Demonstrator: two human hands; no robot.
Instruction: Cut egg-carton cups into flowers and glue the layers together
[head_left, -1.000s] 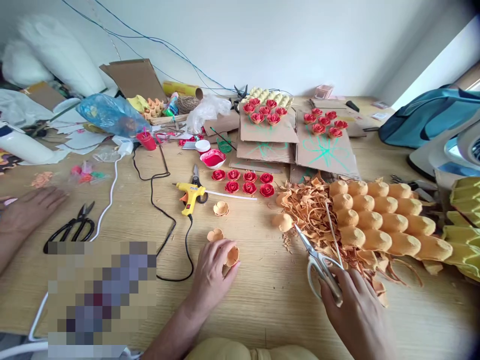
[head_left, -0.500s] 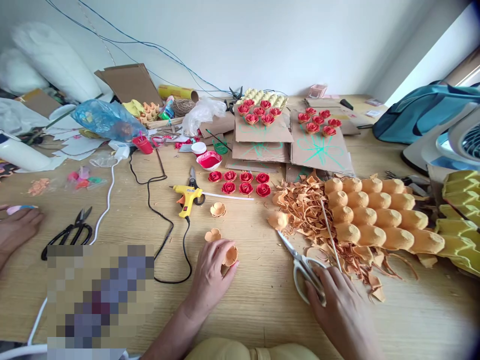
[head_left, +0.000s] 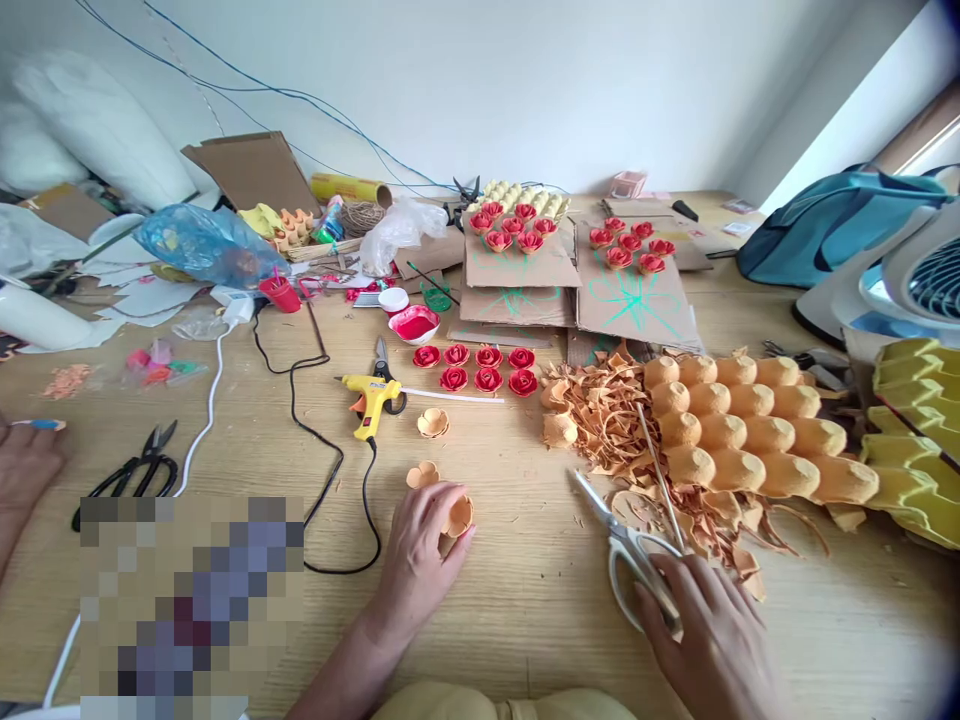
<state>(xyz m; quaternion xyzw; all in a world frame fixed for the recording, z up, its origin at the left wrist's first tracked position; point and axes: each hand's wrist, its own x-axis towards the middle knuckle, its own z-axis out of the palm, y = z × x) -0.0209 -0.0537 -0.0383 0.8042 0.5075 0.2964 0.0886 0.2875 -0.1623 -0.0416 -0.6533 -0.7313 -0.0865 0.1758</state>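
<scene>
Station seen from beside the pale wood-grain table [head_left: 517, 610]; two bare hands in use, each occupied. The left hand [head_left: 420, 545] is closed in a light pinch, thumb and fingers about a small orange moulded-pulp cup with petal-shaped edges [head_left: 459, 515]; the cup is at tabletop level, its opening showing past the fingers. The right hand [head_left: 712, 620] is curled over the loops of steel scissors with pale grey handles [head_left: 616, 524], blades angled away toward the far side; whether the thumb sits inside a loop cannot be told from here, as the fingers cover it.

Two more petal-edged orange cups are noted: one [head_left: 424, 474] just beyond the left fingers, another [head_left: 433, 423] further off, below the yellow plastic glue gun with an orange trigger [head_left: 367, 395]; to the right lies a heap of curled orange pulp offcuts [head_left: 600, 410], a rounded uncut orange pulp cup [head_left: 559, 430] at its near edge, and the knobbed orange egg tray [head_left: 757, 430] adjoining.

Handling, in my judgement: the cup wants fingertip pressure only, low on its wall, since thin petals may crease or tear under a squeeze; the scissors should rest flat before the fingers leave them, with points clear of the left hand; the thin white stick [head_left: 660, 475] lies close to the scissors and the right hand, so the loops could snag it; the cup nearest the left knuckles could be nudged by a careless turn.
</scene>
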